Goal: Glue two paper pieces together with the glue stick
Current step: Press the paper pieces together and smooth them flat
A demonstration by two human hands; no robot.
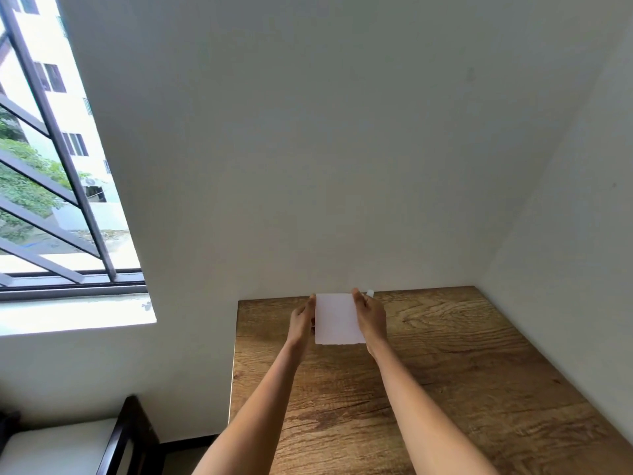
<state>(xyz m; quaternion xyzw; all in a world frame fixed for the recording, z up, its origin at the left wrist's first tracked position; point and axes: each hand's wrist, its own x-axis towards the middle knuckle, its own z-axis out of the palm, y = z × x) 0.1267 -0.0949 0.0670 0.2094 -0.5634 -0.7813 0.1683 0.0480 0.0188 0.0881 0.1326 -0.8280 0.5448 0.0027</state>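
Observation:
A white rectangular paper piece (337, 318) is held upright above the far part of the wooden table (445, 371). My left hand (302, 320) pinches its left edge and my right hand (371, 318) pinches its right edge. The paper's lower edge looks slightly ragged. Whether it is one sheet or two pressed together cannot be told. A small white object (370, 293) peeks out behind my right hand near the wall; it may be the glue stick, mostly hidden.
The table stands in a corner, with white walls at the back and right. A barred window (58, 166) is at the left. A dark-framed chair with a pale seat (68, 443) sits at the lower left beside the table.

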